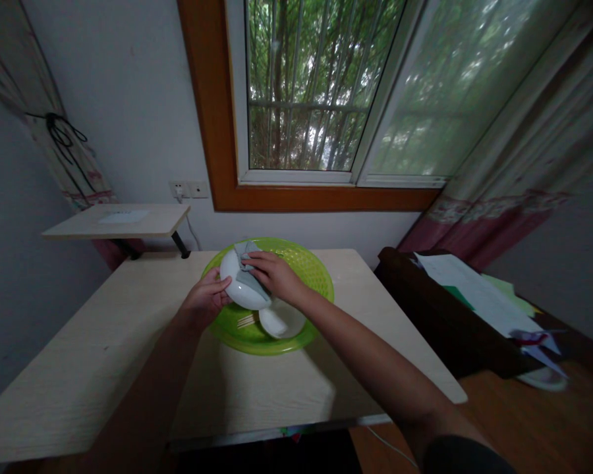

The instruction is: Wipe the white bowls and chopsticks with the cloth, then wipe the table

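My left hand [209,297] grips a white bowl [244,295] by its left edge, thumb on the outer surface. The bowl is tilted, its rounded underside toward me. Against its upper right side, my right hand [275,273] presses a grey cloth [248,253], fingers closed on it. Both are held above a green plastic basket [321,280] on the table. In the basket, a second white bowl [281,320] lies beneath the held one, which partly covers it. Beside that bowl are thin light wooden sticks [248,320], perhaps chopsticks, mostly hidden.
The pale wooden table [257,388] bears a small raised shelf [121,222] at left with a paper [123,217] on it. Behind are a wall socket [188,190] and a barred window [316,92]. At right stands a dark brown piece of furniture [425,309] with papers [484,296].
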`<state>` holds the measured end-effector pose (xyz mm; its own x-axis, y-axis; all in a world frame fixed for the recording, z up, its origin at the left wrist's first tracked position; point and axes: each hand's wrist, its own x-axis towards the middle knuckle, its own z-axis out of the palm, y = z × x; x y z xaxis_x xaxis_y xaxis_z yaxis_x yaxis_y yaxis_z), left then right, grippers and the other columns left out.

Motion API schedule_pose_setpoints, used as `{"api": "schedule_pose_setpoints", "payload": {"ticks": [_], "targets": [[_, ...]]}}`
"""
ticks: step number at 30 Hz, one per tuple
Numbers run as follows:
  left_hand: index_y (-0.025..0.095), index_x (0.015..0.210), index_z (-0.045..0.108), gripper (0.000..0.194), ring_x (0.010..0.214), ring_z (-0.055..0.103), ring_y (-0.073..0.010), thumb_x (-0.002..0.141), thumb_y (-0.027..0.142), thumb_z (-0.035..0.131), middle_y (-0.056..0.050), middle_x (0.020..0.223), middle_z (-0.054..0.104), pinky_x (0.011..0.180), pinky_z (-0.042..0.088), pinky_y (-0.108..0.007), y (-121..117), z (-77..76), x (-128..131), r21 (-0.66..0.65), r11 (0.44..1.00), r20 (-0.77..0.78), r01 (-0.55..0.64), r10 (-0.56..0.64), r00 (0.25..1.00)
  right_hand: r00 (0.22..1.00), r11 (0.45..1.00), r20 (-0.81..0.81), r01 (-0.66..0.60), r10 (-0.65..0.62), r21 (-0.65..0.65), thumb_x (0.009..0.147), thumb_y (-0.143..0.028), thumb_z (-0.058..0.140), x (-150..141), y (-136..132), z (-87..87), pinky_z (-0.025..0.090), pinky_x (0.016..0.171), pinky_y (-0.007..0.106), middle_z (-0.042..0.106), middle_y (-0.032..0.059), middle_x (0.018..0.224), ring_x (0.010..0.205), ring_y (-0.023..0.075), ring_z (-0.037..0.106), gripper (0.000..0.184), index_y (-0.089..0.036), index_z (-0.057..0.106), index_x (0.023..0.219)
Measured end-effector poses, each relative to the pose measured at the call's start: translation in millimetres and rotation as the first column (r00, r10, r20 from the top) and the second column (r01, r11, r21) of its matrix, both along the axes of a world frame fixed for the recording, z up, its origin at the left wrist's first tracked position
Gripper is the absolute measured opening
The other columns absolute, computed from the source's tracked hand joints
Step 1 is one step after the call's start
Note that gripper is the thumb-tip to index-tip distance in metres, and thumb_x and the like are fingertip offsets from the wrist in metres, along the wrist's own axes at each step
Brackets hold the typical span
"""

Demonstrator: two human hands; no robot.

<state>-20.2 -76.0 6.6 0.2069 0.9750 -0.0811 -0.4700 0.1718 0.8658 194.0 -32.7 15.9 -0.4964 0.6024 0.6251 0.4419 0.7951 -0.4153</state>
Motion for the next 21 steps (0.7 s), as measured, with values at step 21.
{"api": "schedule_pose_setpoints", "payload": {"ticks": [21], "targets": [[0.010, 0.124, 0.061, 0.035, 0.087, 0.077, -0.0210, 0.090, 0.005, 0.058, -0.016, 0.113, 0.075, 0.077, 0.066, -0.030, 9, -4.3, 0, -0.049, 0.978, 0.124, -0.203, 0.208, 0.970, 0.985, 0.985, 0.023, 0.173, -0.172, -0.027, 0.089, -0.018, 0.063, 21, -6, -1.5, 0.050, 0.091, 0.034, 0.079, 0.0068, 0.103, 0.096, 0.0217, 0.070, 0.022, -0.019, 0.077, 0.105]]}}
